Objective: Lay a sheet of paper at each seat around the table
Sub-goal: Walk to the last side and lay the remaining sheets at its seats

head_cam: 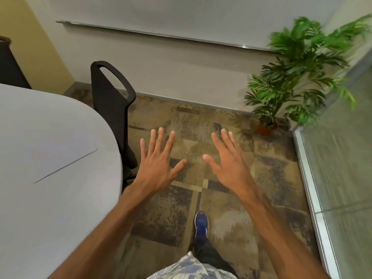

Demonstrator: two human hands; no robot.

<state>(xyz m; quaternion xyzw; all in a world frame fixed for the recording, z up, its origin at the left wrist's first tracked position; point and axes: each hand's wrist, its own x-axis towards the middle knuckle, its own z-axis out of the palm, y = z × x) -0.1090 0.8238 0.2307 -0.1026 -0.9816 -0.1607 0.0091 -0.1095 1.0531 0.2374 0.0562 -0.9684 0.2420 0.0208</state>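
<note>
A white sheet of paper (60, 156) lies flat on the pale rounded table (50, 208) at the left, near the table's curved end. My left hand (158, 164) is stretched out over the floor just right of the table edge, palm down, fingers spread, holding nothing. My right hand (229, 162) is held out beside it, also palm down with fingers apart and nothing in it. Both hands are off the table and apart from the paper.
A black office chair (112, 109) stands tucked at the table's end; another dark chair (10, 63) shows at the far left. A potted green plant (291, 77) stands in the right corner by a glass partition (342, 178). My blue shoe (201, 224) steps on patterned carpet.
</note>
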